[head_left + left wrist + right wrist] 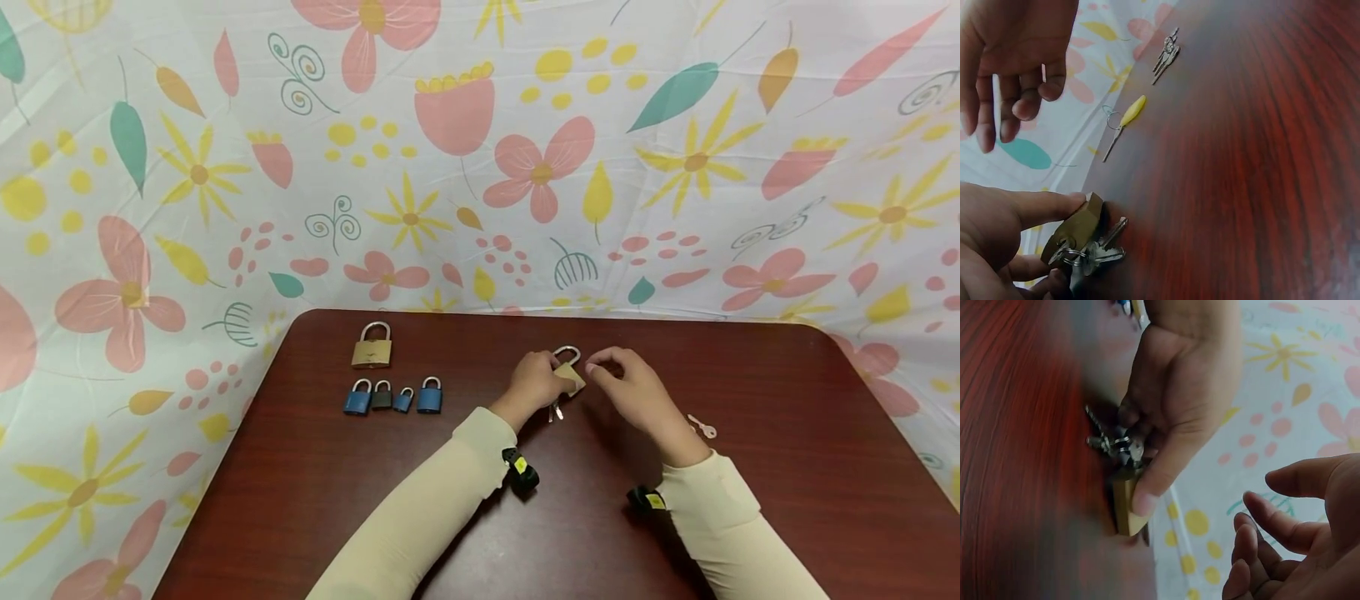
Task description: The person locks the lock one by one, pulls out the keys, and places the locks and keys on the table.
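My left hand (534, 382) grips a brass padlock (572, 377), thumb and fingers on its body. The padlock's silver shackle points toward the back of the table in the head view. A ring of keys (1094, 253) hangs at the padlock's lower end, with one key's head against the keyhole. To the right of the padlock, and apart from it, is my right hand (633, 390). Its fingers are loosely bent and hold nothing, as the right wrist view also shows of these fingers (1291, 528).
At the left stand a larger brass padlock (372, 353), blue padlocks (430, 397) and a black padlock (382, 396). Beyond the right hand lie a key with a yellow tag (1134, 111) and a bunch of keys (1167, 55). A flowered cloth (450, 208) hangs behind the table (300, 500).
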`<state>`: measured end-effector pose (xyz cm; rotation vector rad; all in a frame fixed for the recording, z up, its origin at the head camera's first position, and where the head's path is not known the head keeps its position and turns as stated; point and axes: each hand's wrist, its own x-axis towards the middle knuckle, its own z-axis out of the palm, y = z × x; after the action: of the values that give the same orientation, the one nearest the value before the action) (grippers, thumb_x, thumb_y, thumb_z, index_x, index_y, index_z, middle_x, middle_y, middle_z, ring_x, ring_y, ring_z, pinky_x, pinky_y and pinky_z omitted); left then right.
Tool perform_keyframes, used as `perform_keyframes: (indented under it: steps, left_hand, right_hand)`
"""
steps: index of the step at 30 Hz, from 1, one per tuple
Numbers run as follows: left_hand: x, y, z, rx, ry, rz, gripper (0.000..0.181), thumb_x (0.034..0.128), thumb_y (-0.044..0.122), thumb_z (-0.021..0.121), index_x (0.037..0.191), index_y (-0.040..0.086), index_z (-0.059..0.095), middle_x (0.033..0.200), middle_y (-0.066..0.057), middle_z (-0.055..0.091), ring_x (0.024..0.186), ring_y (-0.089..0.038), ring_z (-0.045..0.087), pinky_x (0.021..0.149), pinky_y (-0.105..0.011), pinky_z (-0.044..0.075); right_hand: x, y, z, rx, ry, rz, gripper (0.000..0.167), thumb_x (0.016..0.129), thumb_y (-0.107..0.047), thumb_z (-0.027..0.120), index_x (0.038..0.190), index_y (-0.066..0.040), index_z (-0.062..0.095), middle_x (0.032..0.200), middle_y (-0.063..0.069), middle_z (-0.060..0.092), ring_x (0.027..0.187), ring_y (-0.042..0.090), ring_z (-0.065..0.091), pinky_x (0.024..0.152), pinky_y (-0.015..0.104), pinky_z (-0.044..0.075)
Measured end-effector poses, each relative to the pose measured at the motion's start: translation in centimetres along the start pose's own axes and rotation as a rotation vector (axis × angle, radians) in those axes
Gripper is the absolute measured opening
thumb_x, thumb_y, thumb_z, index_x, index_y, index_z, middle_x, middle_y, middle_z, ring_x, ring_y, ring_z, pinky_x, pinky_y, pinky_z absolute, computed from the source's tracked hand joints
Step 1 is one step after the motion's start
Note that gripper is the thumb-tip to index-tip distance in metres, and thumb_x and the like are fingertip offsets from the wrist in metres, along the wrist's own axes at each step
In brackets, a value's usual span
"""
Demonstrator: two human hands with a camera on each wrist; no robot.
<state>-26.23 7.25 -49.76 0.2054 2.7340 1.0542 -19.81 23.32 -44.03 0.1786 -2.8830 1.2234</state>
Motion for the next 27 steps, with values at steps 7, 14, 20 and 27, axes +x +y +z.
perform_keyframes:
  steps: [7, 14, 20, 27]
  left_hand:
    - [-0.3, -0.5, -0.5, -0.036, -0.047, -0.03, 0.039, 0.0793, 0.039, 0.086, 0.098, 0.011, 0.065, 0.086, 0.001, 0.065, 0.075, -0.014, 0.056, 0.067, -0.024, 0.046]
    - [-1.2, -1.4, -1.3, -0.225, -0.115, -0.046, 0.037, 0.0864, 0.031, 0.081, 0.11, 0.009, 0.063, 0.104, -0.006, 0.067, 0.084, -0.018, 0.059, 0.071, -0.031, 0.05]
    - [-2.4, -2.3, -2.1, -0.55, -0.197, -0.024, 0.029, 0.0898, 0.027, 0.078, 0.104, 0.007, 0.062, 0.093, -0.006, 0.065, 0.076, -0.016, 0.06, 0.064, -0.028, 0.049]
    - [-3.9, -2.4, -4.0, -0.819, -0.295, 0.009, 0.026, 0.0954, 0.024, 0.071, 0.112, 0.007, 0.06, 0.087, -0.003, 0.07, 0.072, -0.014, 0.067, 0.073, -0.029, 0.054]
  right_hand:
    - [-0.3, -1.5, 1.1, 0.038, 0.041, -0.072, 0.02, 0.102, -0.019, 0.06, 0.115, -0.005, 0.067, 0.113, 0.014, 0.061, 0.096, 0.026, 0.062, 0.08, 0.032, 0.05]
    - [0.4, -0.9, 1.9, 0.026, 0.113, -0.135, 0.017, 0.102, -0.013, 0.058, 0.114, -0.004, 0.067, 0.115, 0.014, 0.061, 0.1, 0.026, 0.06, 0.088, 0.046, 0.049]
    - [1.2, -0.1, 2.4, 0.081, 0.084, -0.1, 0.027, 0.102, -0.014, 0.058, 0.127, -0.003, 0.063, 0.132, 0.019, 0.055, 0.121, 0.036, 0.057, 0.098, 0.054, 0.046]
    - [2.0, -0.2, 2.7, 0.163, 0.039, -0.023, 0.046, 0.108, -0.038, 0.044, 0.144, -0.012, 0.052, 0.15, 0.019, 0.045, 0.136, 0.037, 0.047, 0.107, 0.059, 0.039]
